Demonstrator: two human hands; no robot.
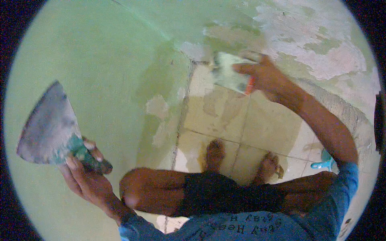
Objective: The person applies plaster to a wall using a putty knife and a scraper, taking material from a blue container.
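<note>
My left hand (89, 178) grips the green handle (82, 154) of a wide, paint-smeared scraper, its broad metal blade (48, 118) raised at the left. In my right hand (265, 76), fingers wrapped round one side, is a pale, flat rectangular piece (229, 74) with a red edge, blurred and held high near the wall at the upper right. What exactly this piece is, I cannot make out.
Pale green walls (80, 48) meet in a corner, with white patches (305, 40) and flaking. My bare feet (215, 154) are on beige floor tiles (213, 112) between my bent knees. A small teal-handled tool (319, 165) lies at the right, beside my arm.
</note>
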